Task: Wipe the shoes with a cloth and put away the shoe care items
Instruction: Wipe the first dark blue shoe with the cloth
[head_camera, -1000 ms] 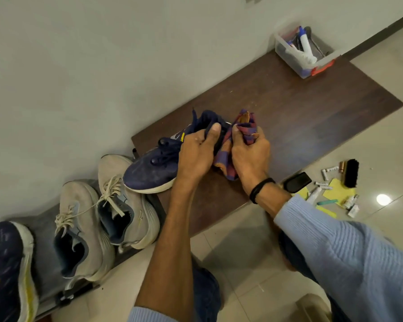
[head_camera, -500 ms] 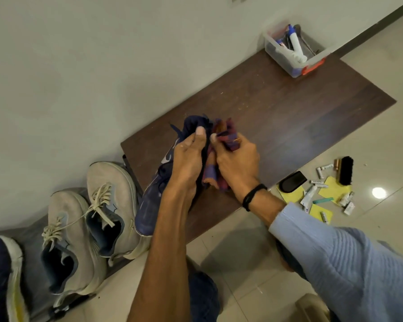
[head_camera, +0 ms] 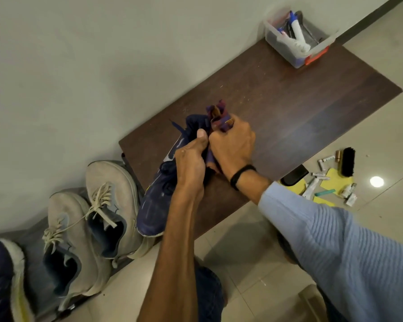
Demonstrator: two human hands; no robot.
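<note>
Your left hand grips the navy shoe at its heel end, fingers curled round it and thumb up on the collar. That braces the shoe so it does not slide while you rub. Your right hand is closed round a bunched cloth and presses it against the back of the heel, with a tuft sticking out above the knuckles (a wad makes a firmer pad than a flat sheet). The shoe lies tilted at the left end of the bench, heel up in your hands and toe pointing back toward you, past the bench edge. Whether the sole rests on the wood I cannot tell.

Mind that toe: it is just beside the nearer of the two grey shoes on the low rack, so turning the shoe leftward looks cramped. The wall closes off the far side. To the right, the bench top gives you open room up to the box at its far end, against the wall. The brush, tubes and yellow pads lie on the floor beyond the bench's near edge, well apart from your hands. They look like the items meant for that box.
</note>
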